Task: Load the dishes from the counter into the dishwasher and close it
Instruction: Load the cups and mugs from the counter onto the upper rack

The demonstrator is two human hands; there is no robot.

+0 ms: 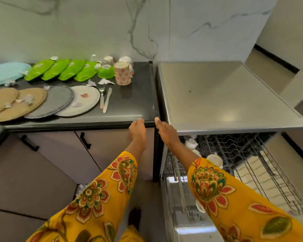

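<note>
A few cups (214, 158) are racked in the open dishwasher (234, 154); plates (77, 100), green dishes (63, 69) and cutlery (104, 98) remain on the table (138, 95). Nothing is held by left hand (137, 130) or right hand (166, 131); their grip cannot be told.

The left edge cuts off the pale blue plates (5, 73) and the tan plates (10, 102). Both hands' fingertips lie past the surface (138, 95) edge, so their hold is unclear. The right arm hides part of the upper rack (243, 154), and the cups (191, 143) in it are partly covered. The bottom edge crops the dishwasher door (175, 215). Scraps on the plates are too small to name.
</note>
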